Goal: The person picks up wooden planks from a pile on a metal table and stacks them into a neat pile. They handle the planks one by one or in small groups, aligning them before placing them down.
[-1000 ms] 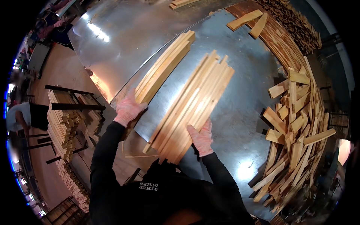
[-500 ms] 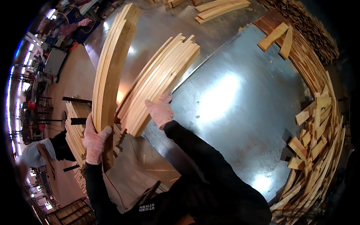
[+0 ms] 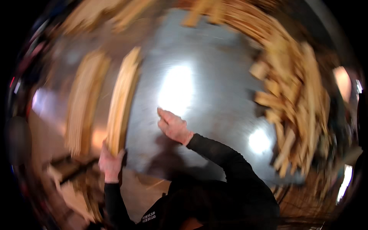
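Note:
My left hand (image 3: 110, 164), in a pale pink knit glove, grips the near end of a narrow bundle of long wooden slats (image 3: 122, 105). The bundle lies along the left edge of the grey metal tabletop (image 3: 207, 96), its far end pointing away from me. Over the tabletop, to the right of the slats, my right hand (image 3: 175, 125) has its gloved fingers drawn together. Nothing shows in it, though motion softens the outline. A thicker stack of slats (image 3: 82, 109) lies to the left of the held bundle, touched by neither hand.
Loose offcuts and strips form a heap (image 3: 287, 96) along the table's right side. Two short boards (image 3: 203, 13) lie at the far edge. More slats (image 3: 92, 13) are at the far left. Below left stands a blurred pile of wood (image 3: 74, 195).
The view has swung to the right. My left hand's slat bundle has moved rightward past the other stack. My right hand has left that stack and drawn its fingers in over the metal.

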A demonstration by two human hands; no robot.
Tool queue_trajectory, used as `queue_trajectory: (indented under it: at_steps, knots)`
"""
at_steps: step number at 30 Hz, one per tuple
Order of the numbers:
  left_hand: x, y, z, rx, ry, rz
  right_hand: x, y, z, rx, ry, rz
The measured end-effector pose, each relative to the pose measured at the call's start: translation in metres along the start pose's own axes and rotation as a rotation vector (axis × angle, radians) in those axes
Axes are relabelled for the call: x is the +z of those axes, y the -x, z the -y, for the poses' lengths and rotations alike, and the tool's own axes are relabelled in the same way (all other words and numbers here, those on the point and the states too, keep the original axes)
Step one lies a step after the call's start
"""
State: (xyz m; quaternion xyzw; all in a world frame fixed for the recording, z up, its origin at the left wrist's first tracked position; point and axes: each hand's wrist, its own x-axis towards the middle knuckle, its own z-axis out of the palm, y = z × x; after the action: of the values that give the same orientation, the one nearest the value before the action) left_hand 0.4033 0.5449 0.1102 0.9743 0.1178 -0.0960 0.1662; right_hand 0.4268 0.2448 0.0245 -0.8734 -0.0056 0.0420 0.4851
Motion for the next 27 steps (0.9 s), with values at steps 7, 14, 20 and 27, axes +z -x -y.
queue_trajectory:
  at_steps: [7,14,20,27]
  knots:
    - [0.024,0.018,0.011,-0.082,-0.349,0.138,-0.351,0.188,-0.097,0.128,0.759,-0.813]
    - [0.080,0.066,-0.121,0.435,-0.076,-0.223,-0.534,0.355,-0.246,0.872,1.418,-0.392]
    - [0.174,0.270,-0.387,0.478,0.609,0.645,-0.513,0.318,-0.148,0.203,0.893,-0.411]
    - [0.300,0.338,-0.484,1.147,0.431,0.161,-0.459,0.299,-0.057,-0.389,1.013,-0.716]
